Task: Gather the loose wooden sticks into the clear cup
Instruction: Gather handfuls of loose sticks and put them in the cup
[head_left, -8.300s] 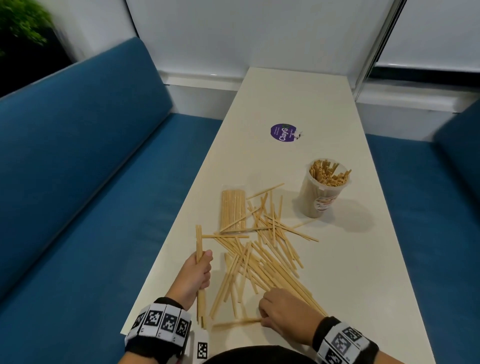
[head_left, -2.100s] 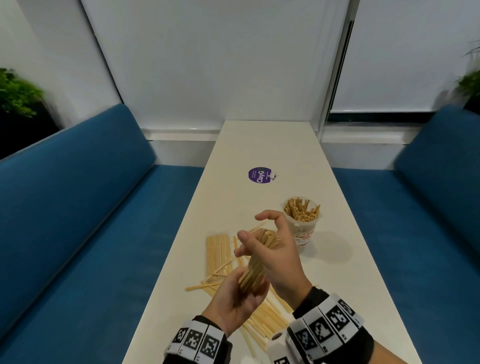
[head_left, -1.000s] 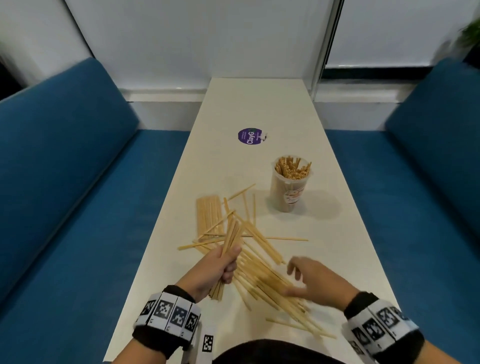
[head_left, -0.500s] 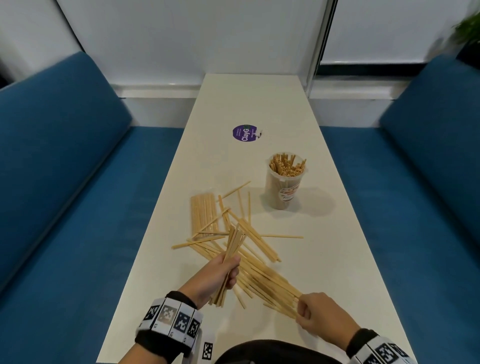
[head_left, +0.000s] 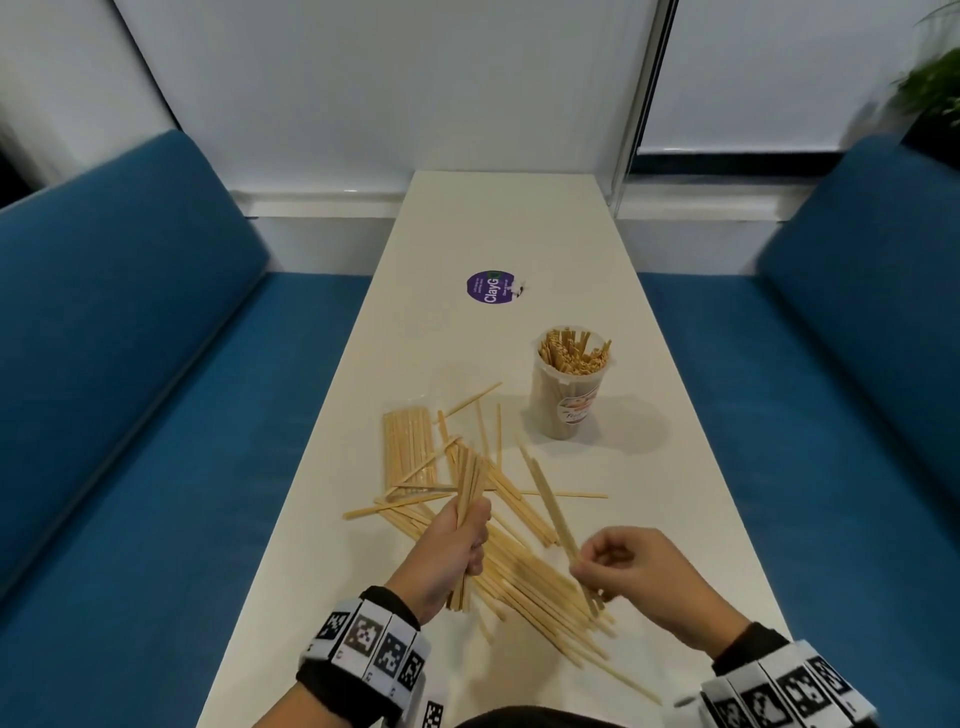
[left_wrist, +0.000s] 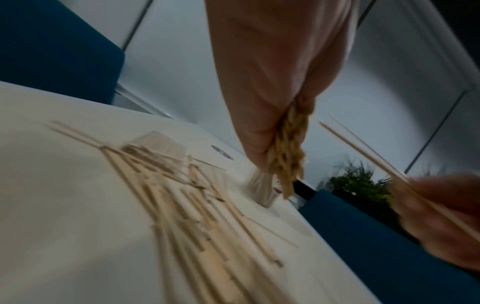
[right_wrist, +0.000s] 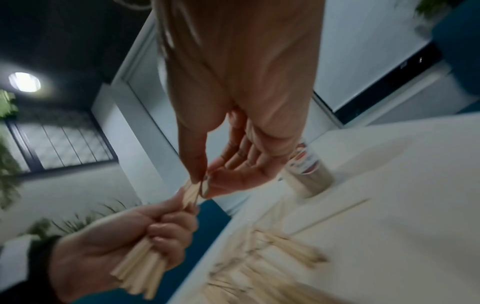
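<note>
On the white table (head_left: 519, 218) stands the clear cup (head_left: 569, 395), packed with upright wooden sticks. Loose sticks (head_left: 524, 577) lie fanned out on the table between the cup and me. My left hand (head_left: 470, 535) grips a bundle of sticks (head_left: 470, 483) held above the pile; the left wrist view shows the bundle's ends (left_wrist: 288, 156) poking out of the fist. To its right, my right hand (head_left: 584, 558) pinches a few sticks (head_left: 545, 493) raised off the table. In the right wrist view, thumb and forefinger of the right hand (right_wrist: 198, 185) hold these sticks close to the left hand (right_wrist: 116, 246).
A flat pack of sticks in clear wrap (head_left: 410, 452) lies left of the pile. A purple round sticker (head_left: 491, 288) sits farther up the table. Blue benches (head_left: 130, 364) run along both long sides, with a white wall behind.
My right hand has lifted a few sticks from the near end of the pile and moved them up and left toward the left hand. The left hand still holds its bundle.
</note>
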